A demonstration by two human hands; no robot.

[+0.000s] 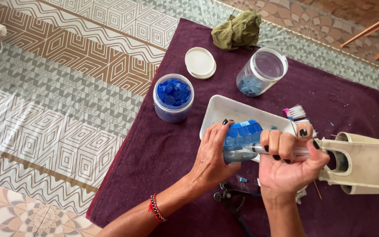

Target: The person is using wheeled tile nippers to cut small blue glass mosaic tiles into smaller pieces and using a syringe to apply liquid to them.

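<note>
The left hand (213, 153) steadies a tile-covered bottle (242, 139) over the white tray (224, 109) while the right hand (288, 164), clenched, grasps its neck.

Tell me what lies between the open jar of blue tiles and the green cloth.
In the head view, a white lid lies flat on the maroon cloth, between the jar of blue tiles and the crumpled green cloth.

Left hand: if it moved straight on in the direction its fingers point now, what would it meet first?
The left hand already grips a clear jar of blue tiles and points up and right. Past the jar, the white tray comes first, probably, since depth is unclear.
</note>
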